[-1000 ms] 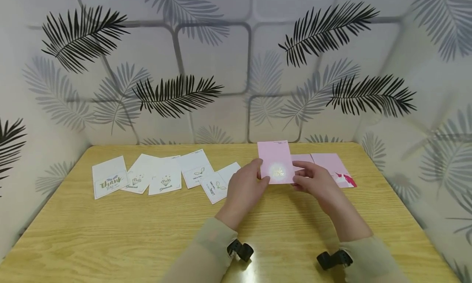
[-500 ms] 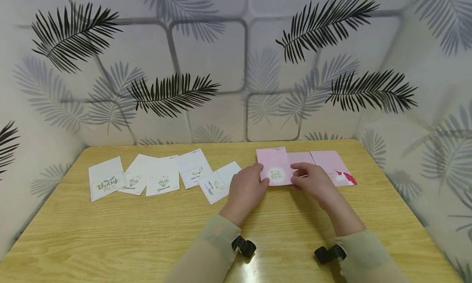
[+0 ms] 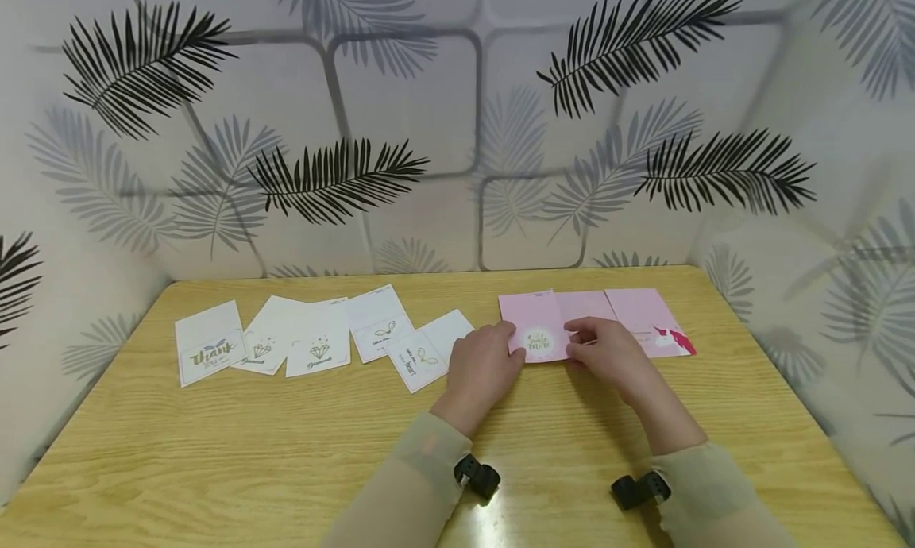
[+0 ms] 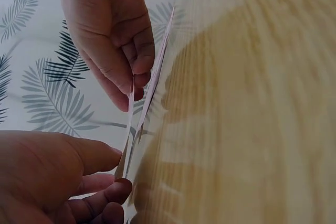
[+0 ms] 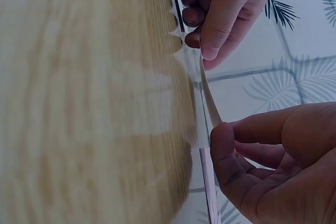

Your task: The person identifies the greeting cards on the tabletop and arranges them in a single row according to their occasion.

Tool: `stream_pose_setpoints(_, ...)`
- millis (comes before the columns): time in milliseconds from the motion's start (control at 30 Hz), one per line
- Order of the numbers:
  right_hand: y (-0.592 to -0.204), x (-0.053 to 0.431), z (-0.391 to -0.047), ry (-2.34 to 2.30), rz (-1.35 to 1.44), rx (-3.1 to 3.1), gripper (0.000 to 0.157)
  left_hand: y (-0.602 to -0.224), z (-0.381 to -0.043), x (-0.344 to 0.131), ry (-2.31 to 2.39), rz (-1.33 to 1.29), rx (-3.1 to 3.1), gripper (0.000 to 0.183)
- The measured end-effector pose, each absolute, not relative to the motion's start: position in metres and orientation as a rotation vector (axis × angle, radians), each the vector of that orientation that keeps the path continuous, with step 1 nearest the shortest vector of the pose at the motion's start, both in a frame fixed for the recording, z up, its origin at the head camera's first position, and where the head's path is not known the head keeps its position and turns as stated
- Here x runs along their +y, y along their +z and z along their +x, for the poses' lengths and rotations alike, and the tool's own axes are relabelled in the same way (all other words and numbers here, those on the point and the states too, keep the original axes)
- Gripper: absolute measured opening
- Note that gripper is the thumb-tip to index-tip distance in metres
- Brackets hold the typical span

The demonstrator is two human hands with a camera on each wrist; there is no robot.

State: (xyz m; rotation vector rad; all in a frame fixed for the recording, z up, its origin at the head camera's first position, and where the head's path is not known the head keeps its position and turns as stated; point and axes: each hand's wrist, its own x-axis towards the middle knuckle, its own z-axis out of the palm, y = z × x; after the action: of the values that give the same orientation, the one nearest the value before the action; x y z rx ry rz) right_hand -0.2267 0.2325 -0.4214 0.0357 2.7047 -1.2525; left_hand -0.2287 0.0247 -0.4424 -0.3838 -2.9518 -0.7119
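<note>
Pink card point(image 3: 536, 319) had just sunk toward the counter point(image 3: 286, 453) | left hand point(image 3: 483, 369) and right hand point(image 3: 608, 351) pinched its edges, card between their fingers | other pink cards point(image 3: 636, 314) beyond right fingers | laying-down looked nearly finished

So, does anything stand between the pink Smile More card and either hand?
Nothing visible does: the left hand and right hand pinch the Smile More card by its sides. The middle pink card shows beyond the right hand, not between.

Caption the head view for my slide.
A left hand and right hand pinch a pink, gold-lettered rectangular paper card over a yellow wood-grain table.
</note>
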Motion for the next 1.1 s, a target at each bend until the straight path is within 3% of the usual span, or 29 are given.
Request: stream_pose_setpoints(1100,-0.4221,0.2329,-0.225,-1.101,-0.06,2.682,0.04,-0.4445,-0.2317,0.0262,-0.605,-0.411,-2.999,0.029)
